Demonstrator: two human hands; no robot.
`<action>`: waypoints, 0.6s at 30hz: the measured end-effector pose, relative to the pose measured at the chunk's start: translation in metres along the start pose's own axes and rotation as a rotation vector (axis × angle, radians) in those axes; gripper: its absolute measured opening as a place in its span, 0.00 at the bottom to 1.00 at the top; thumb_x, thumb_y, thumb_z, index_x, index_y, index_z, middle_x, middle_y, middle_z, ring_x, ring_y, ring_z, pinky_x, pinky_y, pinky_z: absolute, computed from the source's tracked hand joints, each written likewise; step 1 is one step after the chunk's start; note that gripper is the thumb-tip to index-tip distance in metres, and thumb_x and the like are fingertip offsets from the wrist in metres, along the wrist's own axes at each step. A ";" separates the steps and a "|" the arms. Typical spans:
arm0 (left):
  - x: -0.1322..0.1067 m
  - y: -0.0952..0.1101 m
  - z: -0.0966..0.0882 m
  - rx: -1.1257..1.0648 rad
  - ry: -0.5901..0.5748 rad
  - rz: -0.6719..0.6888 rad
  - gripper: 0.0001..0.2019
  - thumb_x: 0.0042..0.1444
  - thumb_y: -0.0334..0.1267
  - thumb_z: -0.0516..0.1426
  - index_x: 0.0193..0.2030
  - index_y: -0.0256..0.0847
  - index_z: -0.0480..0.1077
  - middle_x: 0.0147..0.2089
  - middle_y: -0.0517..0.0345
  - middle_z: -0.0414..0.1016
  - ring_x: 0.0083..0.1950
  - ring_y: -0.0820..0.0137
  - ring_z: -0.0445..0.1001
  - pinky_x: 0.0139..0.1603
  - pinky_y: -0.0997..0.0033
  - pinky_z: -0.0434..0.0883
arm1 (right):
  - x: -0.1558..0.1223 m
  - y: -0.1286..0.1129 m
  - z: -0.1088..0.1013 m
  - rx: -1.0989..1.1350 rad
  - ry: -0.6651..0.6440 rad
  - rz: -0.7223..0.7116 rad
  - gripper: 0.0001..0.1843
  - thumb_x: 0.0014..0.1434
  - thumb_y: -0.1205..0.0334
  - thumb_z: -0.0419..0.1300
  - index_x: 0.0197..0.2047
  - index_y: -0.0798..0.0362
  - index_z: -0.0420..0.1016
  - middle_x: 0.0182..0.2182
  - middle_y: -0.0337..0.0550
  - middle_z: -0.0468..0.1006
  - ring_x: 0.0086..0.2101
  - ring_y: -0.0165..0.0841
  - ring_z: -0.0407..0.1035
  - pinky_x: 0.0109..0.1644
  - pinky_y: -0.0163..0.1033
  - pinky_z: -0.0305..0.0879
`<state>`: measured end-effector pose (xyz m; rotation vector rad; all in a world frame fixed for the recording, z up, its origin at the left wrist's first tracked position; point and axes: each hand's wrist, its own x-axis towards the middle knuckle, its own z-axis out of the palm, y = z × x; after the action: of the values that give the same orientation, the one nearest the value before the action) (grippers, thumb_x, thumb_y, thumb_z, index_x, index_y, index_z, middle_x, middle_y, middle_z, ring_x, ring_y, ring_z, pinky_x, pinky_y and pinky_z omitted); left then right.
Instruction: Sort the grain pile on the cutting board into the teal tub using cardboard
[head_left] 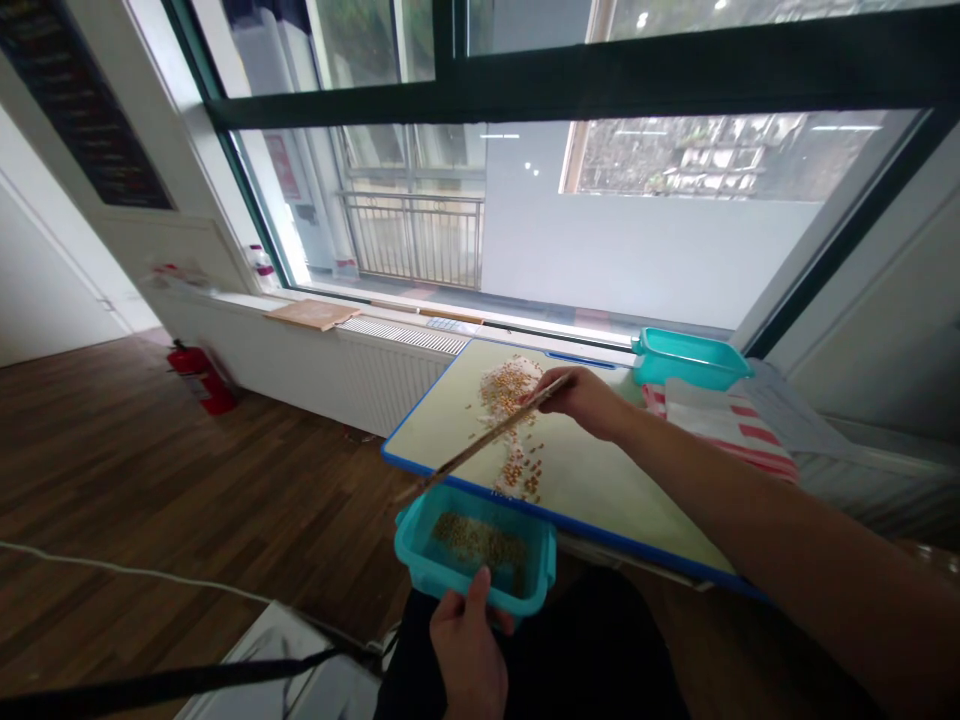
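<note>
My left hand (471, 640) grips the near rim of a teal plastic tub (416, 570), thumb over the edge. Small tan and greenish grains (480, 542) lie on its bottom. The tub is held at the table's front edge, above my lap. In my right hand (581, 400) is a long thin brown wooden strip (480, 443), perhaps a board seen edge-on, slanting down left towards the tub. Beneath and beyond it, a heap of white grains and orange-yellow kernels (510, 385) lies on the table, trailing to the front edge. My right fingertips are partly hidden.
The pale table (622, 480) has a blue rim and stands against the window. Another teal tub (690, 360) sits at its back right, beside a red-and-white cloth (739, 425). A radiator (375, 375), a flat board (315, 314) and a fire extinguisher (201, 378) are to the left.
</note>
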<state>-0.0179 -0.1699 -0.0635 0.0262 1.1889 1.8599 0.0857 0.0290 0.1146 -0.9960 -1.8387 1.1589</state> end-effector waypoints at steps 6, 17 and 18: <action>0.002 -0.001 -0.003 0.025 -0.015 -0.001 0.18 0.35 0.42 0.67 0.17 0.39 0.61 0.11 0.67 0.61 0.12 0.76 0.59 0.15 0.74 0.58 | -0.093 -0.014 -0.027 -0.353 0.404 0.077 0.10 0.45 0.58 0.59 0.29 0.54 0.78 0.23 0.38 0.77 0.28 0.35 0.70 0.32 0.38 0.64; -0.003 0.000 -0.002 0.068 -0.030 0.004 0.19 0.38 0.43 0.66 0.14 0.39 0.60 0.10 0.66 0.62 0.13 0.74 0.60 0.16 0.73 0.60 | -0.216 -0.006 0.049 -1.335 0.624 0.292 0.15 0.59 0.59 0.49 0.26 0.52 0.71 0.18 0.45 0.74 0.19 0.35 0.69 0.23 0.36 0.57; -0.004 0.000 -0.002 0.082 -0.035 0.012 0.19 0.38 0.43 0.66 0.14 0.39 0.59 0.10 0.66 0.62 0.13 0.74 0.60 0.16 0.72 0.60 | -0.211 -0.006 0.056 -1.330 0.588 0.284 0.15 0.60 0.60 0.49 0.28 0.53 0.73 0.18 0.45 0.74 0.20 0.35 0.70 0.24 0.36 0.58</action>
<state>-0.0167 -0.1741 -0.0626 0.1107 1.2427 1.8131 0.1268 -0.1801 0.0654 -2.0508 -1.8557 -0.4468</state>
